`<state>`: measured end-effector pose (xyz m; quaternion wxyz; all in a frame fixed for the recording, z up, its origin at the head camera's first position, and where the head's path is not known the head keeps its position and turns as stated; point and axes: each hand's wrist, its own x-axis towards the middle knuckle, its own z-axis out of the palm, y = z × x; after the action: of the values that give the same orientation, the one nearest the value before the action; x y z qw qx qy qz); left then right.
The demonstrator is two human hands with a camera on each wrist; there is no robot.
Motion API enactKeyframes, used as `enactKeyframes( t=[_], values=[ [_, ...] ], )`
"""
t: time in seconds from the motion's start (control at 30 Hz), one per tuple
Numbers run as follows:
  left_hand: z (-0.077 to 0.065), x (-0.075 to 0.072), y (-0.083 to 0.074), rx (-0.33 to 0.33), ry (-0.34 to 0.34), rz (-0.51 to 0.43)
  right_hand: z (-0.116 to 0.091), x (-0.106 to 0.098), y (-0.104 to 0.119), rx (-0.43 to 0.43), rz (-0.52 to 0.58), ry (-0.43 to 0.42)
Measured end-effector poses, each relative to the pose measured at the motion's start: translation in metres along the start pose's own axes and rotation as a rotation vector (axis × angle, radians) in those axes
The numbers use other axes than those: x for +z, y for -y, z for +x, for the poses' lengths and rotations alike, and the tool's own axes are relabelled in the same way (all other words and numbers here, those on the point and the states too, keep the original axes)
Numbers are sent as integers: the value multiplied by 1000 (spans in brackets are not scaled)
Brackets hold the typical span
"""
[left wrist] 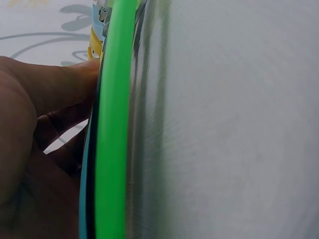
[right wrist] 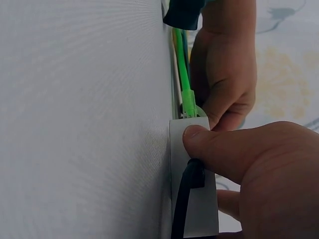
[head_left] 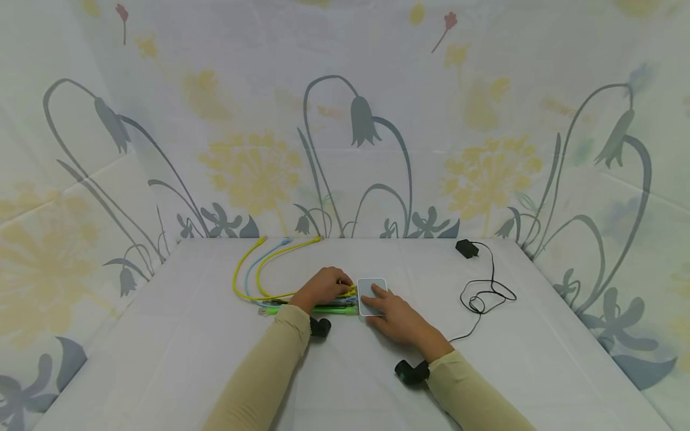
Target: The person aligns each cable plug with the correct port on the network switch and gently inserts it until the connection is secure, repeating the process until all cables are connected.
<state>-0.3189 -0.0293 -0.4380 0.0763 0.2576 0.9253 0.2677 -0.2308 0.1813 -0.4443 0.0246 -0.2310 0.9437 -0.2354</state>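
A white network switch lies flat on the table, with cable plugs lined up along its left side. My right hand holds it, fingers spread over the top and thumb against the near side, just by a black power cord. Beside the ports, my left hand pinches a yellow network cable near its plug; the fingertips are partly hidden. A bright green network cable runs along the near edge of the bundle, its plug at the switch. Light blue and dark cables lie among them.
The free ends of the yellow and blue cables curve toward the table's back edge. At the back right rests a black power adapter, its thin cord looped on the white table. A flowered cloth hangs behind and at both sides.
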Motion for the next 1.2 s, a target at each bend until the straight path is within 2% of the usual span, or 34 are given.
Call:
enactKeyframes(
  t=[0.37, 0.57, 0.8, 1.2],
  values=[
    [0, 3, 1, -51, 7, -36, -1, 1, -1, 23, 25, -17],
    [-2, 5, 4, -33, 12, -46, 0, 4, -4, 35, 31, -18],
    [-5, 0, 2, -17, 9, -21, 1, 0, -4, 34, 60, -24],
    [-16, -7, 6, -44, 7, 10, 0, -2, -3, 39, 48, -12]
  ],
)
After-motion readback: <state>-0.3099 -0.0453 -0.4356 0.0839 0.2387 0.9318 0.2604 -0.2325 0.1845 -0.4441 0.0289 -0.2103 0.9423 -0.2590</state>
